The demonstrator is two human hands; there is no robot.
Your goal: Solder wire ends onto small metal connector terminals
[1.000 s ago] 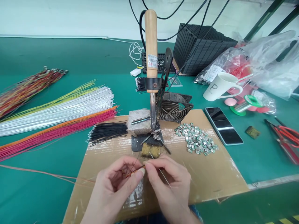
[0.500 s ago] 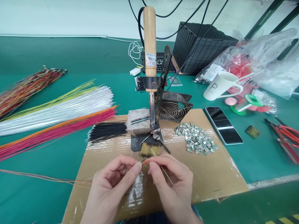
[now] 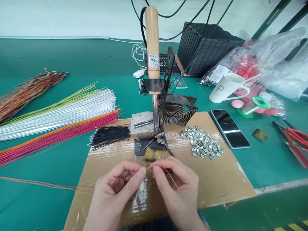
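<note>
My left hand (image 3: 117, 184) is closed in a pinch over the cardboard, with thin wires coming out at its fingertips. Short orange wires (image 3: 149, 166) bridge the small gap to my right hand (image 3: 179, 181), whose thumb and forefinger pinch their other end. A thin silvery strand (image 3: 172, 179), which looks like solder wire, also runs through my right hand. Just beyond the fingertips lies a yellowish sponge (image 3: 154, 154), at the foot of a wooden-handled soldering iron (image 3: 154, 41) clamped tip down in a stand. The wire ends inside my fingers are hidden.
Black wires (image 3: 110, 136) and a heap of small circuit boards (image 3: 203, 142) lie on the cardboard (image 3: 216, 183). White wires (image 3: 96, 106) and pink wires (image 3: 96, 126) lie left. A phone (image 3: 230, 128), a mug (image 3: 226, 88), a solder spool (image 3: 251, 107) and pliers (image 3: 293, 141) are right.
</note>
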